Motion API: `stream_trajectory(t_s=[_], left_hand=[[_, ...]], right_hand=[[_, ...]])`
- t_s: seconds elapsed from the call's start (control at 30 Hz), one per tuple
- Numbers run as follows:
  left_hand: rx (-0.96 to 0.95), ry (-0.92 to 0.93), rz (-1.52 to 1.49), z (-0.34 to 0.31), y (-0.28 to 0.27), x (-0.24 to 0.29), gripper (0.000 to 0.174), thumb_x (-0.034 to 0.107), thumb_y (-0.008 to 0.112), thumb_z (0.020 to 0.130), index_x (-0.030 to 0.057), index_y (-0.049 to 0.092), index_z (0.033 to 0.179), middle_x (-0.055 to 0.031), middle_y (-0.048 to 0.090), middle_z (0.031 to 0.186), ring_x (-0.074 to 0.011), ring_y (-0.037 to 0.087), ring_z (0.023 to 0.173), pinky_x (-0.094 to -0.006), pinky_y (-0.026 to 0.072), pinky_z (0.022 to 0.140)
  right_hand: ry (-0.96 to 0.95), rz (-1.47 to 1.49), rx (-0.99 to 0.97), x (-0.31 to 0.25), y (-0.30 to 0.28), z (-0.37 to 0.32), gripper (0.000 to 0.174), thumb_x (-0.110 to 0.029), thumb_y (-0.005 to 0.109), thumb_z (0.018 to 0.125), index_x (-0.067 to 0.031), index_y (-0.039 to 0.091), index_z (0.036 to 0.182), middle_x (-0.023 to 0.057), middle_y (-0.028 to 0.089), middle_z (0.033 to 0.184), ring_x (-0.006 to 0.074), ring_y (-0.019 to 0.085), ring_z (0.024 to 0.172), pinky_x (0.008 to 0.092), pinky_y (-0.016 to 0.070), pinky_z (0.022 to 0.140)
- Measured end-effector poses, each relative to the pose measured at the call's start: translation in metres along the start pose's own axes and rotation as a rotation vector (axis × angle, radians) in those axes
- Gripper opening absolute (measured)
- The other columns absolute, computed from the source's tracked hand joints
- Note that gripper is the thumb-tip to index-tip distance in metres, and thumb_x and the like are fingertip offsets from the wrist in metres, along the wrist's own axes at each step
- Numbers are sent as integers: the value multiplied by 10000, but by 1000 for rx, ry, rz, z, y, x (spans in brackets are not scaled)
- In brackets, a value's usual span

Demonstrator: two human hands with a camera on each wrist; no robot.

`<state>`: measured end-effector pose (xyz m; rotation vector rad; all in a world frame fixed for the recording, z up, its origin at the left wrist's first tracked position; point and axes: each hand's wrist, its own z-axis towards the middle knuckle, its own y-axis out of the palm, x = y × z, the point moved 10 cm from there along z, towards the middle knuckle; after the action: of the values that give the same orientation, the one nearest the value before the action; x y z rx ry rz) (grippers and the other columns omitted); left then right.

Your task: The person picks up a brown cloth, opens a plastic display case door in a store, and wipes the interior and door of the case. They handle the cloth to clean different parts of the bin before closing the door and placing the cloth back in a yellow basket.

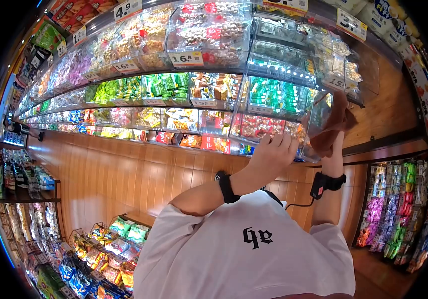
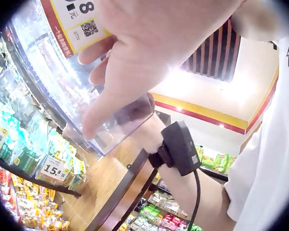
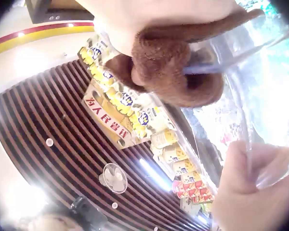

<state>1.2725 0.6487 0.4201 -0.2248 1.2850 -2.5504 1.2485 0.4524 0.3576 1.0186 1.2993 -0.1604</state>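
In the head view my left hand (image 1: 275,153) is at the right end of the shelving. It grips the wall of a clear plastic bin (image 2: 127,122), thumb on one face and fingers near a price label (image 2: 79,21). My right hand (image 1: 337,144) holds a brown cloth (image 1: 332,122), which hides most of the fingers in the head view. The right wrist view shows the cloth folded over the edge of the clear plastic, with my left hand lower on the same bin.
Tiered clear bins of wrapped sweets (image 1: 273,94) with price labels run across the front. A wooden shelf surface (image 1: 391,107) lies to the right. Racks of hanging packets (image 1: 393,209) stand at lower right, and a snack display (image 1: 109,249) at lower left. Wooden floor (image 1: 124,169) lies between.
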Motion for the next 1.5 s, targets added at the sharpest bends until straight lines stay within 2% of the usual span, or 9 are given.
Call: stream_trajectory(t_s=[0.27,0.57,0.67,0.87,0.93,1.1,1.27,1.43,1.5], left_hand=[[32,52,51,-11,8,4,170,169,660,801,88,618,944,-25,545,874,-184,583,871,-327,475,760],[92,82,50,-37,37,6,128,178,670,809,126,636,921,-14,524,839,-175,574,821,-331,489,742],[68,93,6,-44,43,6,136,171,671,816,121,645,939,-13,527,837,-178,577,821,-333,496,754],[90,85,-99,-48,49,2,88,166,656,800,142,584,845,-15,523,803,-183,561,799,-336,460,716],[101,96,-137,-47,48,3,85,165,656,799,142,586,842,-13,527,795,-184,564,796,-337,457,713],[38,144,-198,-44,57,9,77,164,653,804,135,597,848,-15,543,796,-186,576,798,-342,445,703],[24,180,-210,-45,62,9,74,162,649,810,127,604,857,-21,553,801,-194,584,807,-352,444,707],[-4,191,-226,-42,60,12,93,157,649,819,115,617,895,-26,563,818,-199,593,819,-354,462,731],[-70,181,-244,-43,63,11,147,142,655,830,94,641,968,-33,564,847,-201,605,835,-358,489,768]], right_hand=[[32,23,8,-32,16,31,459,-447,546,1091,-75,597,1355,68,662,1241,168,652,1097,315,544,925],[62,-63,-109,33,-82,88,439,-429,499,1111,-87,584,1373,39,656,1227,171,637,1085,317,525,915],[72,40,-207,16,-50,82,402,-395,495,1114,-85,602,1346,41,679,1181,177,657,1036,306,535,873],[91,109,-50,-37,21,43,404,-403,520,1104,-84,615,1333,59,702,1223,198,685,1085,332,563,904],[97,65,-14,-37,22,41,399,-405,521,1103,-88,619,1326,54,706,1199,191,686,1074,326,563,899],[166,149,-343,1,-4,81,394,-405,523,1100,-106,603,1343,50,707,1179,191,691,1048,322,566,888],[86,65,-52,-51,36,32,421,-418,533,1096,-100,592,1365,80,687,1264,215,669,1137,352,545,963],[101,26,-75,-40,28,47,446,-449,546,1088,-95,601,1354,55,691,1239,188,671,1108,333,547,928],[170,161,-322,4,-5,74,421,-436,538,1094,-106,604,1345,41,693,1193,171,673,1068,321,549,902]])
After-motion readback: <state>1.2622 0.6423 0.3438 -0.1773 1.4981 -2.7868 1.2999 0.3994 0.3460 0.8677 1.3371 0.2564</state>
